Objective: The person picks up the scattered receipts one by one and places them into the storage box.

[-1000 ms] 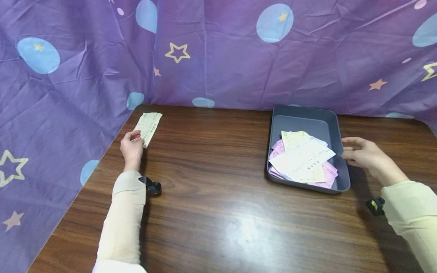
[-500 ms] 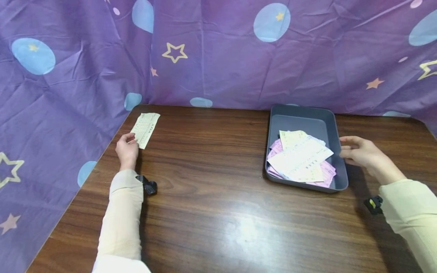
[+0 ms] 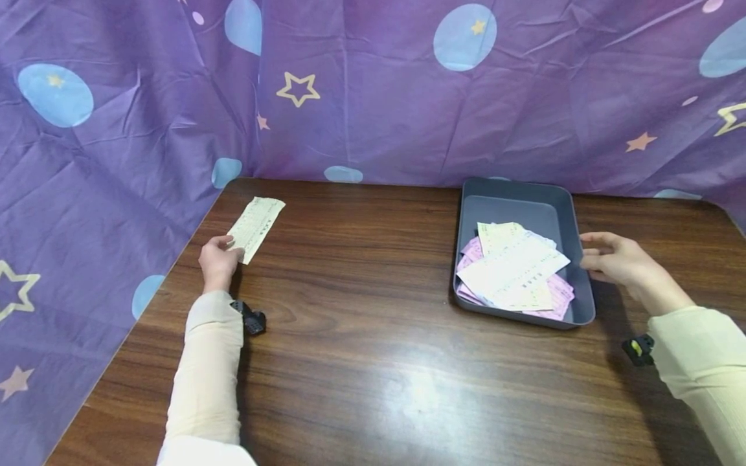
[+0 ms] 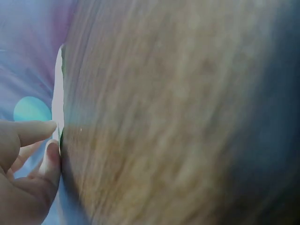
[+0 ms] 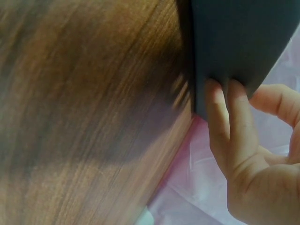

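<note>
A pale yellow-green printed paper slip [image 3: 256, 228] lies at the table's far left corner. At its near end is my left hand [image 3: 218, 265], with thumb and fingers pinching the edge; in the left wrist view the slip [image 4: 58, 93] shows almost edge-on beside the fingertips. My right hand [image 3: 620, 262] touches the outer right wall of a dark grey tray [image 3: 513, 188]. Seen from the right wrist, two fairly straight fingers [image 5: 241, 122] press against the tray's side [image 5: 239, 42], and another digit reaches its rim. White, yellow and pink slips [image 3: 515, 268] lie heaped in the tray's near part.
The brown wooden table [image 3: 350, 291] has its left edge and far edge against a purple curtain [image 3: 373, 97] with stars and balloon shapes. A small black camera is strapped at each wrist.
The slip under my left hand has turned clockwise and shifted slightly right and nearer. My left thumb now lies over its near corner. The right hand and tray stay in place.
</note>
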{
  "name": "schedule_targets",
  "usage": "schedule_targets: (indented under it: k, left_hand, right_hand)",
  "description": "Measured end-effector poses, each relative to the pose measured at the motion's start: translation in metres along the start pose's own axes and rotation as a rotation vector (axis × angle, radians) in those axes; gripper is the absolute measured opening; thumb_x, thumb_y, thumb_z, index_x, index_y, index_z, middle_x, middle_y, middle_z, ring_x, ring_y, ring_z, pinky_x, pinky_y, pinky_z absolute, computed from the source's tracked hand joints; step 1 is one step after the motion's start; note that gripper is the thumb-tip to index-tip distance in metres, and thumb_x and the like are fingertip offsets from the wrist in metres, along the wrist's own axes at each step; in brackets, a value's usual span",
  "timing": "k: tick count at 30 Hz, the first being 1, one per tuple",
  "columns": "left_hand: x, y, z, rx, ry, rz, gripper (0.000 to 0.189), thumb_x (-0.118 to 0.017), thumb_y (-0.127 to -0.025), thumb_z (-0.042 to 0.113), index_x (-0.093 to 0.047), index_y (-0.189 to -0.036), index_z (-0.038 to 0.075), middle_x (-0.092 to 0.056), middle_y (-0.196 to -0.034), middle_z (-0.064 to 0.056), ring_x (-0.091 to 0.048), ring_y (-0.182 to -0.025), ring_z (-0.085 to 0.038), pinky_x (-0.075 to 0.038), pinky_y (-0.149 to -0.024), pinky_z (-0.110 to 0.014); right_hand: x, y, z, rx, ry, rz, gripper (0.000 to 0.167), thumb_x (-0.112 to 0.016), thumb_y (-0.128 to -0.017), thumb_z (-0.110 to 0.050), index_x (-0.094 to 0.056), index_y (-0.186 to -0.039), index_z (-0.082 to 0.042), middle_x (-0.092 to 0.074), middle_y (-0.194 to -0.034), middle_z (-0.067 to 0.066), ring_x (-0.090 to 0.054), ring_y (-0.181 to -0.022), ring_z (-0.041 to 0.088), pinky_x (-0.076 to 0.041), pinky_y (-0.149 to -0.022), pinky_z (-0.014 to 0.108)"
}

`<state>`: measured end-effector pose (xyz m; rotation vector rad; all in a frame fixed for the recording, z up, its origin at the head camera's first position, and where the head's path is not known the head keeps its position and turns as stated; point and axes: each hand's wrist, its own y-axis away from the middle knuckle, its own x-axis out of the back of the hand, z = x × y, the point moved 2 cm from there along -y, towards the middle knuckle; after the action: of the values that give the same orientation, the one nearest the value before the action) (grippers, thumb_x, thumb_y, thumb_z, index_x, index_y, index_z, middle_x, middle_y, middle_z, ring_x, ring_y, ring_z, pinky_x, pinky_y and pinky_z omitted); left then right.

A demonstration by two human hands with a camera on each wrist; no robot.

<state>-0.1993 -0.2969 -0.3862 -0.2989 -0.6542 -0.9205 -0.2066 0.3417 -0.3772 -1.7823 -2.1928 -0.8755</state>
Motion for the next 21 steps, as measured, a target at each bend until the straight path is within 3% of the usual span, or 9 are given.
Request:
schedule_targets:
  k: [1, 4, 8, 11, 15, 16, 17, 20, 21]
  left_hand:
    - [0.0, 0.0, 0.0, 0.001, -0.01, -0.005, 0.048, -0.056, -0.079, 0.0, -0.055, -0.126, -0.006, -0.056, -0.128, -0.03, -0.051, -0.118, -0.04, -0.039, -0.107, -0.043]
    - [0.001, 0.0, -0.001, 0.005, -0.034, -0.018, 0.05, -0.058, -0.078, 0.001, -0.054, -0.127, -0.007, -0.053, -0.13, -0.031, -0.048, -0.121, -0.041, -0.036, -0.109, -0.044]
    - [0.003, -0.001, -0.001, 0.024, -0.069, -0.04, 0.056, -0.061, -0.079, 0.005, -0.05, -0.132, -0.005, -0.046, -0.135, -0.033, -0.04, -0.127, -0.045, -0.031, -0.113, -0.045]
    - [0.004, -0.001, 0.0, 0.034, -0.089, -0.062, 0.059, -0.061, -0.079, 0.007, -0.046, -0.135, -0.004, -0.045, -0.139, -0.031, -0.038, -0.129, -0.046, -0.03, -0.113, -0.046]
    - [0.004, -0.001, 0.002, 0.02, -0.096, -0.089, 0.062, -0.061, -0.079, 0.007, -0.043, -0.137, -0.005, -0.05, -0.137, -0.028, -0.044, -0.126, -0.041, -0.033, -0.111, -0.044]
    - [0.004, -0.001, 0.002, 0.018, -0.093, -0.094, 0.062, -0.061, -0.08, 0.007, -0.043, -0.137, -0.006, -0.05, -0.136, -0.028, -0.045, -0.126, -0.04, -0.034, -0.111, -0.043]
    - [0.004, -0.001, 0.002, 0.018, -0.092, -0.099, 0.062, -0.061, -0.08, 0.007, -0.042, -0.138, -0.006, -0.051, -0.136, -0.028, -0.046, -0.125, -0.04, -0.034, -0.111, -0.043]
    - [0.004, -0.001, 0.002, 0.011, -0.1, -0.105, 0.062, -0.061, -0.08, 0.006, -0.041, -0.138, -0.006, -0.05, -0.135, -0.029, -0.045, -0.125, -0.041, -0.033, -0.111, -0.044]
    - [0.004, -0.001, 0.002, 0.01, -0.106, -0.105, 0.063, -0.061, -0.08, 0.006, -0.042, -0.138, -0.006, -0.049, -0.136, -0.029, -0.043, -0.126, -0.043, -0.033, -0.112, -0.045]
  right_hand:
    - [-0.001, 0.003, -0.004, 0.006, 0.013, -0.002, 0.056, -0.055, -0.09, -0.005, -0.028, -0.136, 0.011, -0.049, -0.078, -0.033, -0.054, -0.075, -0.013, -0.05, -0.066, 0.011]
    - [-0.004, 0.009, -0.012, 0.002, 0.016, 0.005, 0.05, -0.054, -0.09, -0.002, -0.03, -0.132, 0.011, -0.049, -0.076, -0.034, -0.053, -0.074, -0.014, -0.05, -0.065, 0.011]
    - [-0.003, 0.007, -0.009, 0.009, 0.024, 0.006, 0.056, -0.053, -0.089, -0.001, -0.023, -0.134, 0.016, -0.049, -0.076, -0.033, -0.053, -0.074, -0.014, -0.05, -0.065, 0.011]
    - [0.001, -0.001, 0.003, 0.0, -0.019, 0.006, 0.048, -0.057, -0.088, -0.002, -0.037, -0.132, 0.003, -0.051, -0.076, -0.032, -0.054, -0.074, -0.013, -0.051, -0.065, 0.012]
    - [0.005, -0.012, 0.019, -0.009, -0.072, 0.001, 0.037, -0.061, -0.087, -0.008, -0.045, -0.108, -0.035, -0.054, -0.077, -0.032, -0.056, -0.076, -0.013, -0.051, -0.066, 0.012]
    - [0.006, -0.012, 0.02, 0.0, -0.067, -0.003, 0.036, -0.061, -0.088, -0.008, -0.047, -0.115, -0.028, -0.054, -0.078, -0.033, -0.056, -0.076, -0.012, -0.051, -0.066, 0.012]
    - [0.006, -0.013, 0.02, -0.006, -0.073, -0.001, 0.037, -0.061, -0.088, -0.008, -0.045, -0.107, -0.036, -0.055, -0.077, -0.033, -0.056, -0.076, -0.013, -0.05, -0.066, 0.012]
    - [0.004, -0.007, 0.012, 0.006, -0.032, -0.001, 0.044, -0.057, -0.089, -0.005, -0.044, -0.13, -0.009, -0.052, -0.078, -0.032, -0.055, -0.075, -0.013, -0.051, -0.065, 0.012]
    - [0.003, -0.006, 0.011, 0.001, -0.031, 0.003, 0.044, -0.057, -0.089, -0.004, -0.044, -0.13, -0.008, -0.052, -0.078, -0.032, -0.054, -0.075, -0.013, -0.051, -0.065, 0.012]
